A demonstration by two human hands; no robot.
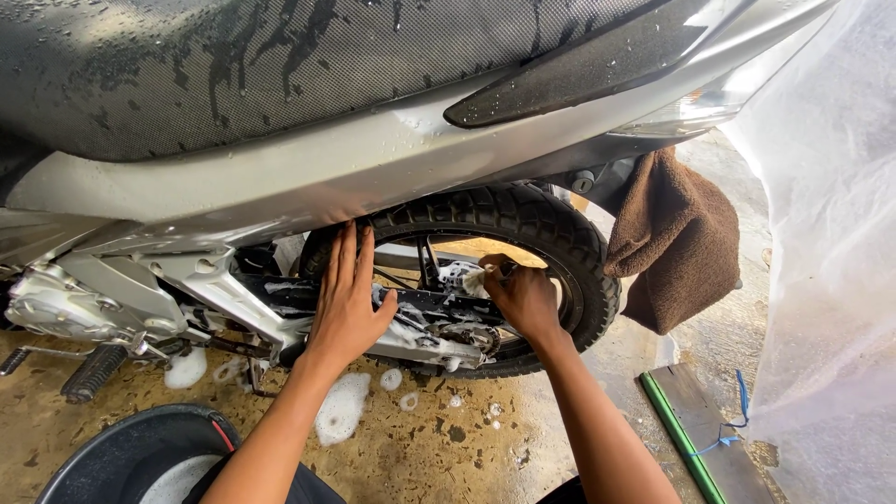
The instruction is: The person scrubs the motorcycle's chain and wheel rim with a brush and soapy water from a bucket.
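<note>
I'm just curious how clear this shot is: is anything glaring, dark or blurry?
Head view: daylight glints off the wet seat and silver side panel; the rear wheel sits in shade under the body; both hands, left and right, look sharp; the plastic sheet at the right edge is washed out and hazy.

**Inspection: packages, labels, signs, screens**

None of the four is in view. No box, bag or wrapped goods can be made out, and no label, sign or display screen shows anywhere in the head view.
</note>
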